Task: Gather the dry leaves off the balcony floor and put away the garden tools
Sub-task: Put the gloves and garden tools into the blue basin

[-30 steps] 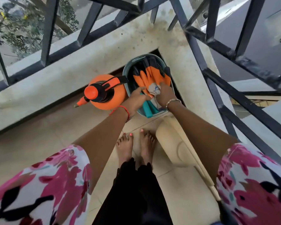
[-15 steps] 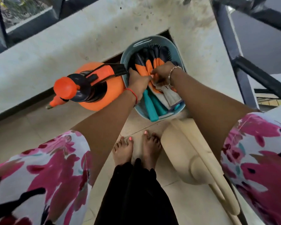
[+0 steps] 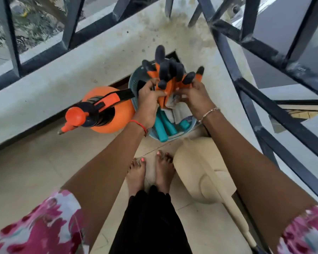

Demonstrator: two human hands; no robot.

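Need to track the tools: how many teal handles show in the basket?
3 teal handles lie side by side at the near end of the basket, below the gloves; more may be hidden beneath.

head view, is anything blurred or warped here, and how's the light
Head view: motion blur smears the gloves and the railing; the sprayer and both hands, left and right, look sharper; wide-angle distortion splays the railing bars; the light is soft daylight, without glare.
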